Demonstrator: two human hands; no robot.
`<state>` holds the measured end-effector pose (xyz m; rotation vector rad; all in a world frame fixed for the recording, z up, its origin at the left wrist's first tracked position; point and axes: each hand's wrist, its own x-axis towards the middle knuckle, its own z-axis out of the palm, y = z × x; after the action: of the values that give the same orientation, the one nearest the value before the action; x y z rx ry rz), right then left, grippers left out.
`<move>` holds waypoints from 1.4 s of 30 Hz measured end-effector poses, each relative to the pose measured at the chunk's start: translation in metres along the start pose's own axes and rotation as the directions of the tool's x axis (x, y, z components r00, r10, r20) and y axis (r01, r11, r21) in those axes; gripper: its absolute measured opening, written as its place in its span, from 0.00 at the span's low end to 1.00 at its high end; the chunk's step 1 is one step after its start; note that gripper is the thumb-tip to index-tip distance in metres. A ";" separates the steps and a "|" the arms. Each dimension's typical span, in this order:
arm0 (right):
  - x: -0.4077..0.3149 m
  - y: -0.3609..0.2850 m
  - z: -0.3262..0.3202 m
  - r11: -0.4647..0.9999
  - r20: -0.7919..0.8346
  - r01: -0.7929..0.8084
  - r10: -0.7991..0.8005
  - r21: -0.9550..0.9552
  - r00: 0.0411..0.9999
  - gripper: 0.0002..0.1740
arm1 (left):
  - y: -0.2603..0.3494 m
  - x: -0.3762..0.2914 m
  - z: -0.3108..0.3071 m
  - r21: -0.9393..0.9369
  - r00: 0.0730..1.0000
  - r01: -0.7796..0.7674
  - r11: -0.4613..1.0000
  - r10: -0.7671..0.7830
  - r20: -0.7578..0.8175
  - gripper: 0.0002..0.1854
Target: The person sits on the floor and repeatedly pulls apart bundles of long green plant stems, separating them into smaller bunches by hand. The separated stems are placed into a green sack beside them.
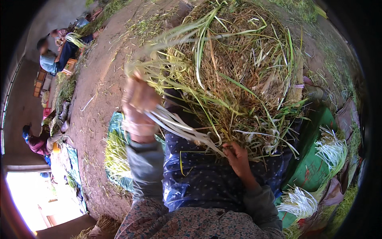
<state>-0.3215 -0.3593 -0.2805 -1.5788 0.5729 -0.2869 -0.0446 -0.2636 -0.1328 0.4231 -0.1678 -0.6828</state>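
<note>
My left hand (141,97), blurred and with a pale wrap or cuff about the wrist, is closed around a bunch of long white-stemmed green stalks (179,122) that look like chives. Their limp leaves trail up and right past the fingers. The white ends slant down to my right hand (237,156), whose curled fingers pinch at the tips. Before me, a big heap of dry and green plant waste (238,74) rises from my lap. A dark blue dotted plastic apron (206,179) covers my legs.
On my right, two bundles of white stalks (331,149) (298,203) rest on a green surface (310,170). Yellow-green stalks (116,155) lie on a teal sheet at left. Seated people (49,59) (37,143) are along the far left, beyond the littered earth floor (95,119).
</note>
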 end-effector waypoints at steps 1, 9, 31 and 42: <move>0.002 -0.001 0.006 0.980 0.033 0.069 -0.063 -0.185 0.997 0.09 | 0.021 0.008 0.022 -0.055 0.968 0.036 0.998 -0.021 0.250 0.13; 0.013 -0.028 -0.011 0.900 -0.040 0.206 -0.239 -0.384 0.970 0.14 | 0.065 0.046 0.068 -0.104 0.784 0.119 0.987 -0.029 0.620 0.29; 0.019 -0.059 -0.018 0.758 0.072 0.326 -0.349 -0.565 0.935 0.20 | 0.017 0.032 -0.016 0.337 0.957 -0.267 0.903 0.290 -0.020 0.27; 0.193 0.039 0.004 0.435 0.164 0.284 -0.292 -0.854 0.942 0.15 | -0.043 -0.027 -0.090 -0.139 0.954 0.287 0.948 -0.296 -0.047 0.18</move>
<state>-0.1650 -0.4562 -0.3490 -2.7197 0.4580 -0.2672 -0.0645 -0.2466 -0.2324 0.3471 0.0052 -0.9645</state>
